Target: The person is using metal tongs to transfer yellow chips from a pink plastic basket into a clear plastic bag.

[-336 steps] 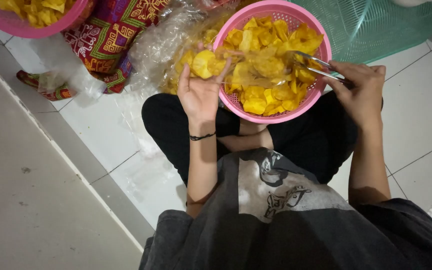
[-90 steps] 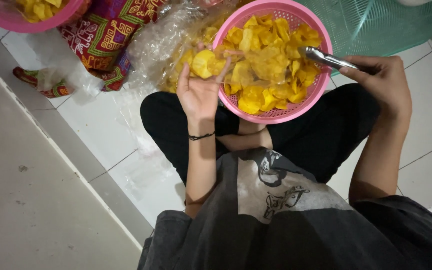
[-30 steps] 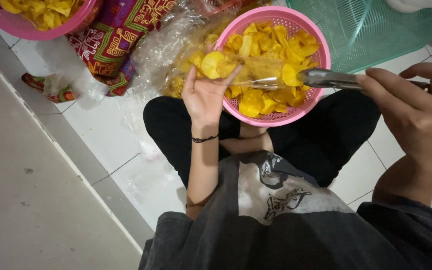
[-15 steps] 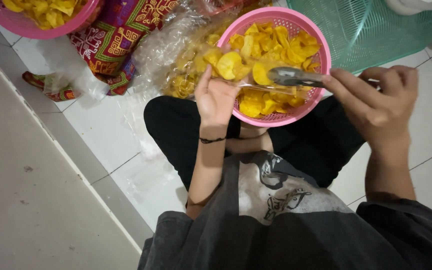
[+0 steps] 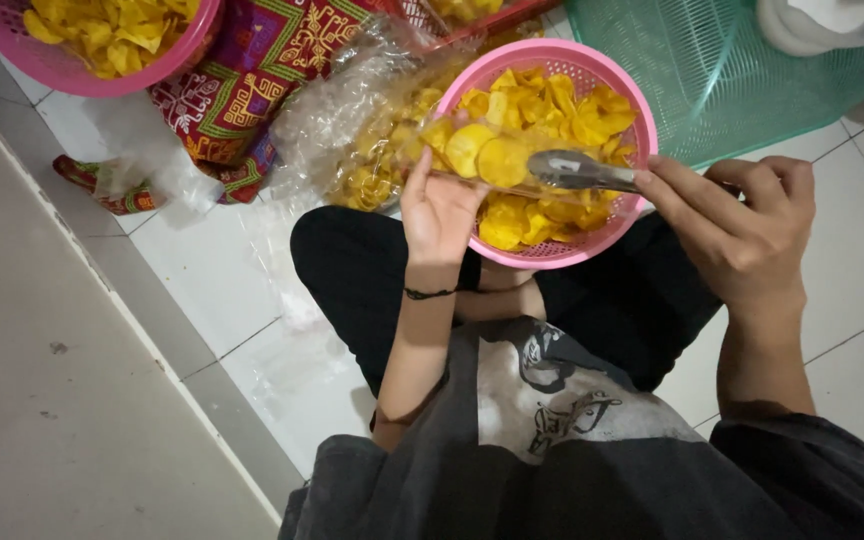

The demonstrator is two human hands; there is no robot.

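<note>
left hand [image 5: 439, 205]: closed on a clear bag [image 5: 472, 160] at the pink basket [image 5: 642, 130], unmoved. right hand [image 5: 742, 235]: gripping metal tongs [image 5: 582, 170], back from its swing outward, tips now at the bag mouth. yellow chips [image 5: 552, 100] heaped in basket.

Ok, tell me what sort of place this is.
Probably a home or small workshop floor where snack chips get packed by hand: white floor tiles, pink baskets of yellow chips, clear plastic bags, and a person sitting cross-legged with metal tongs.
</note>
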